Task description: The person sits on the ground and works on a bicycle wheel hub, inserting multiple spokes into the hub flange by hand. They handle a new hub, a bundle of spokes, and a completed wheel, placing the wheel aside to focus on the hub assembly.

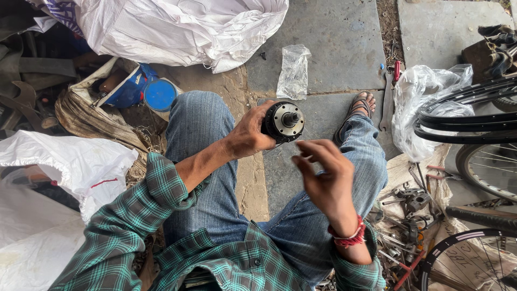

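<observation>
Black wheel hub (284,122) w/ flanged rim and steel axle stub poking out toward cam, held up at mid-frame above knees, over gap between legs. Ring of small holes/bolts visible on face; far end hidden behind palm.

Step in hand, by the look of it: inspecting or spinning axle end. To do well: keep hub level and steady in one grip, axle pointed clear of palm, approach stub w/ fingertips only, pinch axle not flange, turn slowly to feel for play or grit. Risk if grip loosens: hub drops on stone paving (334,37) btwn feet.

Left hand (252,131): fingers clamped around hub body from behind/side, thumb over top edge, wrist cocked up, forearm rising from left knee, plaid sleeve rolled to elbow.

Right hand (325,173): empty, fingers apart and loosely curled, tips pointing toward hub, just beside it but not touching. Slight blur so exact finger pose approx. Palm turned inward, red thread band at wrist (347,235), elbow tucked near right thigh.

Around: seated, jeans, sandalled foot (360,105) fwd on paving. Crumpled clear plastic bag (294,70) beyond hub on ground. Blue tin lid (160,95) near left knee, white sacks (177,27) upper left. Right side: bike wheels/tyres (474,121), another clear bag (417,102), pile of metal parts and tools (404,215) on cloth by right leg.
</observation>
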